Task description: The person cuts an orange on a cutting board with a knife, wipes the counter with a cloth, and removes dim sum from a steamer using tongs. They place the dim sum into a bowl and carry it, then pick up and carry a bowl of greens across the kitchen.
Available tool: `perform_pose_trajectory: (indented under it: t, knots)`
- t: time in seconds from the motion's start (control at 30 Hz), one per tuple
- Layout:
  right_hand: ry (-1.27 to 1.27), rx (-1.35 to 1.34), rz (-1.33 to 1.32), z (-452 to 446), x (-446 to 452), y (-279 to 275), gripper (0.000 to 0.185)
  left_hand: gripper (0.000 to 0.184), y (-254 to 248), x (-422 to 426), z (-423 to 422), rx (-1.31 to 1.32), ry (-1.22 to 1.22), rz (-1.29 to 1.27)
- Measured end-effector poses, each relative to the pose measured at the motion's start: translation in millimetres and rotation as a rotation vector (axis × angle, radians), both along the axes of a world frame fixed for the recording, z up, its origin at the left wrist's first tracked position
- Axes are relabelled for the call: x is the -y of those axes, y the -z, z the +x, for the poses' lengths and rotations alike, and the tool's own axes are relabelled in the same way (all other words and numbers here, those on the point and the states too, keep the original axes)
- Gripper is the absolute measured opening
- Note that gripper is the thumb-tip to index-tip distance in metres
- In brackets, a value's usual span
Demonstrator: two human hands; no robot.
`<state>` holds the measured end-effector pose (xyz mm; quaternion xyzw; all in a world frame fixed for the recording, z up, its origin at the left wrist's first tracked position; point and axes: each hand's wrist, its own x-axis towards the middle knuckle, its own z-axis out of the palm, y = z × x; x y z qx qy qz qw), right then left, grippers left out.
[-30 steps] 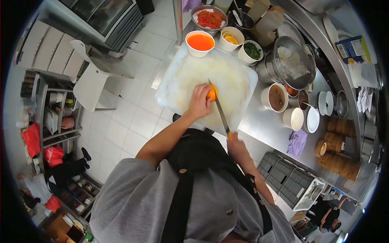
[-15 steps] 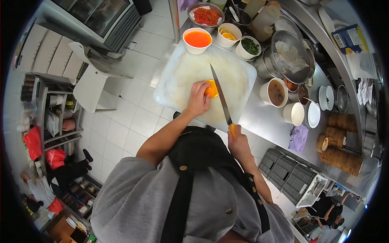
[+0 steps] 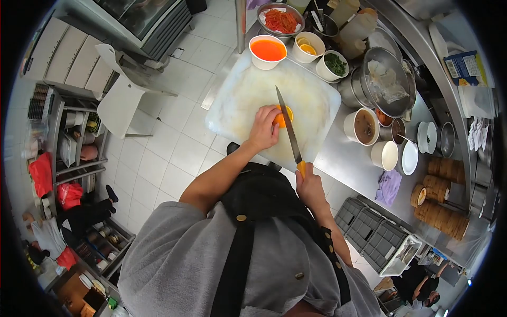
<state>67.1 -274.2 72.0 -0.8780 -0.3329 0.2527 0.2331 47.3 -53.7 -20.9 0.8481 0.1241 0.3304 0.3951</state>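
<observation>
**Snug little setup at a long stainless-steel counter [image 3: 343, 164]**

So the big thing up front is a thick white rectangular cutting board [image 3: 311, 119], parked at the counter's near edge right in front of the person, I'd guess so both arms can work without stretching. Next down is a long, pointed knife [image 3: 291, 131] with a steel blade and yellow handle, its tip angled away toward the far side.

Along the far edge there's a round metal bowl of orange-red shreds [image 3: 260, 26], a white round tub of bright orange liquid [image 3: 263, 65], a cream tub of citrus slices [image 3: 303, 57] and another cream tub of chopped greens [image 3: 326, 73]. Probably lined up there to stay reachable but off the middle.

Smallest is the bright orange round fruit [image 3: 279, 121], around mid-board under the blade, flesh showing on the right. Can't tell whether the edge is in it or just above.

Hands: the left [image 3: 265, 127] is curled narrow over the fruit's left side, likely to stop it rolling. The right [image 3: 310, 187] is wrapped round the yellow handle, clear of the blade.
</observation>
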Motion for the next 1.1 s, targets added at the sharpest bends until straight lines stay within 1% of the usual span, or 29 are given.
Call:
perform_pose_trajectory:
  t: [0.3, 0.43, 0.57, 0.63, 0.67, 0.73, 0.8, 0.87, 0.9, 1.0, 1.1]
  knots:
    - [-0.047, 0.02, -0.117, 12.5, -18.3, -7.4, 0.032, 0.043, 3.4, 2.9, -0.4, -0.001, -0.002, -0.011]
    - [-0.056, -0.006, -0.111, 3.2, 2.7, -6.3, 0.034, 0.043, 3.3, -2.0, 2.9, 0.005, -0.02, -0.006]
    - [0.014, -0.095, -0.168, 17.9, -24.3, -3.1, 0.036, 0.043, 1.8, 1.1, 1.4, -0.004, -0.011, -0.015]
    - [0.014, -0.093, -0.119, 21.3, -34.3, -3.6, 0.036, 0.043, 2.5, 2.4, 0.3, -0.012, -0.01, -0.016]
    - [0.018, -0.087, -0.113, 16.5, -28.5, -4.7, 0.036, 0.043, 2.1, 0.5, 1.3, -0.017, -0.016, -0.016]
    - [-0.019, -0.095, -0.186, 6.6, -10.1, -7.7, 0.037, 0.043, 2.9, -2.6, 6.0, 0.02, -0.019, -0.007]
    - [-0.008, -0.095, -0.19, 10.1, -21.0, -2.0, 0.039, 0.043, 3.9, -1.4, 1.9, 0.027, 0.001, -0.007]
    - [-0.049, -0.044, -0.163, 20.1, -33.9, 10.8, 0.042, 0.044, 0.6, 0.1, 2.0, 0.032, -0.019, 0.013]
    - [-0.009, -0.091, -0.167, 17.2, -34.7, -2.2, 0.039, 0.044, 1.8, 2.0, -0.3, 0.03, -0.016, 0.015]
    - [-0.017, -0.109, -0.208, 10.1, -17.1, -1.0, 0.035, 0.045, 4.3, -1.2, 4.2, 0.023, -0.023, -0.011]
    - [-0.012, -0.069, -0.154, 18.7, -35.7, 19.2, 0.032, 0.046, 7.5, 4.2, 1.9, 0.047, -0.016, 0.003]
